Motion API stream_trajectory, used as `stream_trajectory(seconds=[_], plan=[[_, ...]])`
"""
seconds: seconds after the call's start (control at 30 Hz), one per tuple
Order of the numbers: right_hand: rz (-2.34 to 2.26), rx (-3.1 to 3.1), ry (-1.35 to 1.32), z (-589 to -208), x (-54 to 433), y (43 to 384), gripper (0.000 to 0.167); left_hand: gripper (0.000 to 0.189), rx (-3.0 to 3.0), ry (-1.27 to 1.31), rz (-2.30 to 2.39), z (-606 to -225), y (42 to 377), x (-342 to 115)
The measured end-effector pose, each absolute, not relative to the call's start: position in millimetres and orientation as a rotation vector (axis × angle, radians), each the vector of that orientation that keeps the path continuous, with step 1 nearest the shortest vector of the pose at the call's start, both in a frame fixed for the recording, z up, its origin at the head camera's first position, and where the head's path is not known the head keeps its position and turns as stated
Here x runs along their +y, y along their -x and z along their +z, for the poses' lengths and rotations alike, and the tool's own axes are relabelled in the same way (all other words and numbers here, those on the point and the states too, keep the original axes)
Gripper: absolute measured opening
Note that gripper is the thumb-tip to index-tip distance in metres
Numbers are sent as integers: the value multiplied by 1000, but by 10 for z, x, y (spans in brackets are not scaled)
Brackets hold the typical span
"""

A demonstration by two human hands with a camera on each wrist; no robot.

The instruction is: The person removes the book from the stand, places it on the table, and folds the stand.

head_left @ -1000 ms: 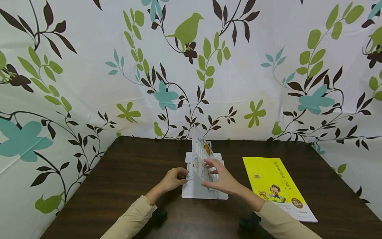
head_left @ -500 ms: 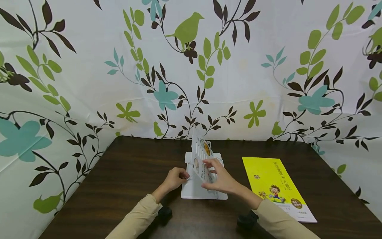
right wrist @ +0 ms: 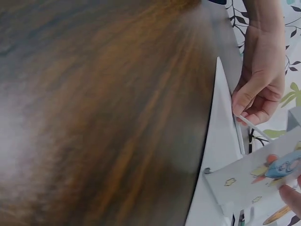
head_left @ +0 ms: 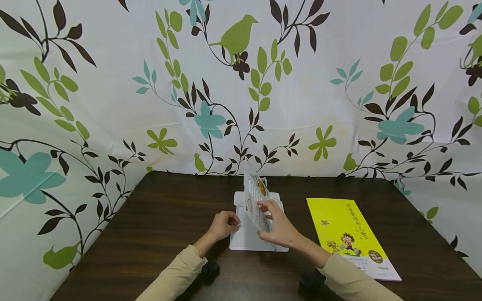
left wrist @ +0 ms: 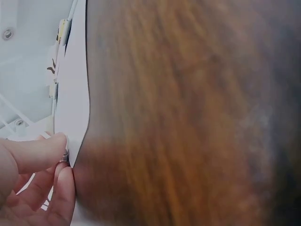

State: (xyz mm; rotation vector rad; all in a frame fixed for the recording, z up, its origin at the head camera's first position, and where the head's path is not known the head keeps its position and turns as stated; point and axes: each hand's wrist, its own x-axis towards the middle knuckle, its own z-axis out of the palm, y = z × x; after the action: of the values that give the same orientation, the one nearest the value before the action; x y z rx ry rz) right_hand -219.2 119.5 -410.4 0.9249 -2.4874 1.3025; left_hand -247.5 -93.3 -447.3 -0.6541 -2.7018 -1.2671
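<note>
A white folding book stand has its flat base plate (head_left: 241, 243) on the dark table. Its panel (head_left: 249, 196), printed with cartoon pictures, is raised at a steep tilt over the base. At the base's left edge my left hand (head_left: 223, 225) pinches a thin white rod (right wrist: 255, 126) of the stand between thumb and fingers. The right wrist view shows this rod slanting from the fingertips towards the printed panel. My right hand (head_left: 280, 225) holds the panel from the right, fingers curled at its printed face; in the right wrist view only its fingertips (right wrist: 291, 200) show.
To the right on the table (head_left: 180, 200) lies a yellow book (head_left: 335, 221) with a cartoon child on the cover. Dark straps (head_left: 311, 281) sit under both wrists. Behind the table hangs a cloth (head_left: 293, 104) printed with leaves and birds.
My left hand has shifted slightly right, its fingertips closing in at the base's edge. The raised panel stands a touch more upright, and my right thumb has moved slightly right.
</note>
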Motion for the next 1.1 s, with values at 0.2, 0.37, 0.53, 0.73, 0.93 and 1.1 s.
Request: stream_trajectory(seconds=[0.2,0.37,0.53,0.73,0.93,1.1], plan=[[1364,-2385,-905,-4171,1252,2204,65,12,-2711,661,-1250,-4463,2488,-914],[1440,-2355,-920,-4194,1324,2188,68,11,-2707,675,-1236,-4472,2490,-920],[1508,-2354,-879,-4160,1370,2138,70,11,-2701,672,-1225,-4473,2494,-936],[1578,-2359,-836,-3930,1339,1975,68,12,-2701,675,-1261,-4479,2498,-937],[1584,-2356,-843,-3919,1334,1969,68,11,-2681,680,-1288,-4496,2499,-937],[1574,-2344,-851,-4140,1392,2099,69,9,-2668,695,-1273,-4493,2498,-935]])
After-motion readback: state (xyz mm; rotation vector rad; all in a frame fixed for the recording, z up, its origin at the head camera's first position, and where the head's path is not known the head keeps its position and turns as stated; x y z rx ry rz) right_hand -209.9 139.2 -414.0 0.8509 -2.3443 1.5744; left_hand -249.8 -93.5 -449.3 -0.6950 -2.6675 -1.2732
